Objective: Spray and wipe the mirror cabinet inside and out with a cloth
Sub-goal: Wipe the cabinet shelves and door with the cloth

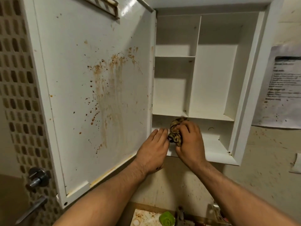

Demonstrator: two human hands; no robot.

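Interior wiping in hand: the right hand (189, 141) grips a bunched cloth (175, 134) on the cabinet (249, 95) bottom shelf (211, 144); the left hand (153, 147), fingers together and holding nothing, rests at the shelf's front edge. The stained open door (97, 88) likely needs wiping next. Shelf room rightward is clear; the door crowds the left.

Cloth (175, 134): largely covered by the right hand (189, 141); full extent undeterminable. Posted paper (281, 92) at three o'clock: text blurred, illegible, right side cut off. Green object (166, 219) at six o'clock: cropped by frame edge, unidentifiable. Cabinet door (91, 88): top cut off.
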